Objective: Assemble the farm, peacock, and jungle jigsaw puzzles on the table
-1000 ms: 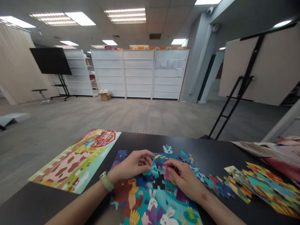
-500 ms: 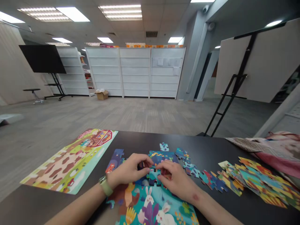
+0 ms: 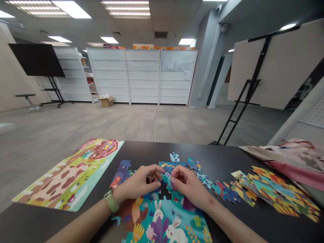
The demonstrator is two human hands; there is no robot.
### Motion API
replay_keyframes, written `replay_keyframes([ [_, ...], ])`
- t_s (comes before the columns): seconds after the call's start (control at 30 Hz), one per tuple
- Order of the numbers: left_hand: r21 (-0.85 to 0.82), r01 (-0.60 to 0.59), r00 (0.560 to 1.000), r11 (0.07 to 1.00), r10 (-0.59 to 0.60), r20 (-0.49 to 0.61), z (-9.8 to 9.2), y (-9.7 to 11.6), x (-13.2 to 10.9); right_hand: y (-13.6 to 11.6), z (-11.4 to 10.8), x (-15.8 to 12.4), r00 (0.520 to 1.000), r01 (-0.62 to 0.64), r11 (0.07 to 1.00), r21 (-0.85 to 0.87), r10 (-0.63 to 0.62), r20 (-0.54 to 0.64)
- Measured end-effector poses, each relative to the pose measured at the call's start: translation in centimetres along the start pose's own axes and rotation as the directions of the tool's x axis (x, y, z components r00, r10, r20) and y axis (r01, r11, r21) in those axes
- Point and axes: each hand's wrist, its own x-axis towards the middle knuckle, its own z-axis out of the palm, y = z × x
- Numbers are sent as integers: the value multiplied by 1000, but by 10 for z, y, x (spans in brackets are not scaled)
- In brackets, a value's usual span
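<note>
A partly built teal jigsaw puzzle (image 3: 164, 222) with rabbits and flowers lies on the black table (image 3: 32, 222) in front of me. My left hand (image 3: 138, 185), with a green watch on its wrist, and my right hand (image 3: 188, 185) meet over the puzzle's top edge. Both pinch a teal puzzle piece (image 3: 167, 179) lifted a little above a dark gap in the puzzle. Fingers of both hands are curled round it.
A finished farm puzzle (image 3: 68, 175) lies at the left edge of the table. Loose pieces (image 3: 222, 190) trail right to a colourful heap of pieces (image 3: 278, 194). A patterned cloth (image 3: 291, 158) lies at the far right. Beyond stand an easel board (image 3: 273, 64) and white shelves.
Both hands have drawn together over the puzzle's top edge and raised a teal piece off it, baring a dark gap. The camera has tilted up slightly.
</note>
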Motion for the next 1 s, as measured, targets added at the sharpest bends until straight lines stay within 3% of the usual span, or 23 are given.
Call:
replay_keyframes([
  [0.07, -38, 23, 1000, 999, -24, -20, 2, -2, 2, -1, -1, -1, 1000, 25, 1000, -6, -25, 1],
  [0.17, -66, 55, 996, 996, -59, -72, 5, -4, 3, -3, 0, -3, 997, 65, 980, -189, -56, 52],
  [0.27, 71, 40, 995, 997, -33, -93, 5, -5, 3, -3, 4, -5, 996, 42, 954, -297, -15, 90],
  [0.4, 317, -40, 996, 948, 62, -60, 4, -4, 1, -1, 12, -7, 999, 17, 921, -390, 1, 45],
  [0.67, 422, -96, 995, 902, 97, 18, 4, -1, 1, -2, 18, -6, 1000, -22, 863, -506, 12, -23],
  [1.0, 503, -144, 989, 852, 105, 105, 8, 7, -6, 2, 14, -8, 990, 141, 792, -594, -132, 59],
])
